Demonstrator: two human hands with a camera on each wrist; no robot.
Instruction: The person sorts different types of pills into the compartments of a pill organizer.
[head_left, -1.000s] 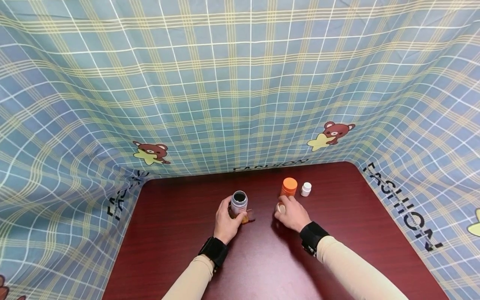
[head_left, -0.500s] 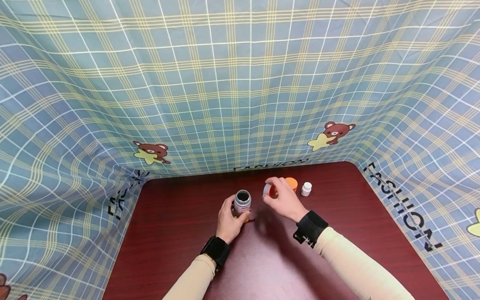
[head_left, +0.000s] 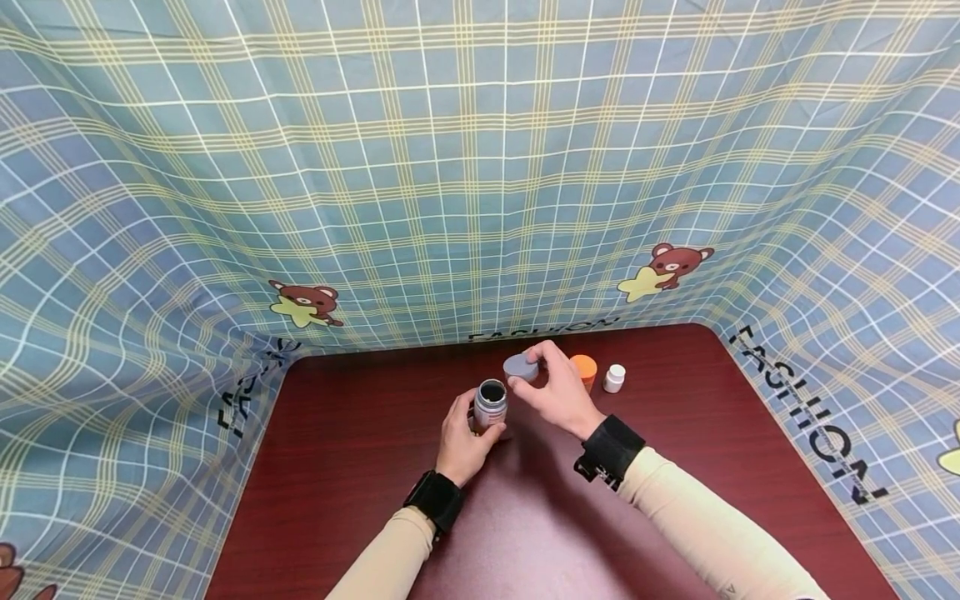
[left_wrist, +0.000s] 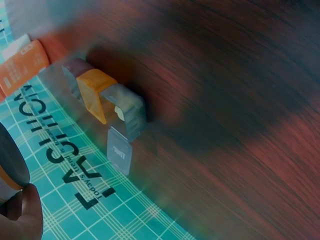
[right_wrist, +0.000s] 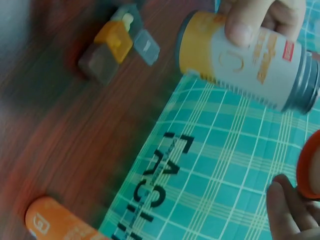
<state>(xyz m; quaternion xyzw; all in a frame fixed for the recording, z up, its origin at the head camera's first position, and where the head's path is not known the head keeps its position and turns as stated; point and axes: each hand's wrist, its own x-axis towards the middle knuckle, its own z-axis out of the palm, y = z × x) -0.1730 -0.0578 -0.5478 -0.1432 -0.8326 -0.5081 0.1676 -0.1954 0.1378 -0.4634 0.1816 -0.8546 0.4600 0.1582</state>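
My left hand [head_left: 461,446] grips a pill bottle [head_left: 491,408] with its mouth uncovered and dark inside. Its white and yellow label faces the right wrist view, where the bottle [right_wrist: 240,60] lies tilted in the fingers. Just right of that mouth, my right hand [head_left: 558,396] pinches a round cap [head_left: 520,367], grey on top; the right wrist view shows the orange inside of the cap [right_wrist: 309,170]. Below them sits a small pill box [left_wrist: 102,97] with dark, orange and grey compartments. Its grey lid [left_wrist: 119,151] hangs open, and a pale tablet [left_wrist: 119,112] shows in that compartment.
An orange bottle [head_left: 584,368] stands behind my right hand, and a small white bottle [head_left: 614,379] is to its right. The dark red table [head_left: 360,433] ends at a checked cloth [head_left: 480,208] hanging at the back and sides.
My right hand has risen off the table and moved left with the cap, turning its grey top into view. My left hand has shifted slightly right with the pill bottle, now hiding the pill box.
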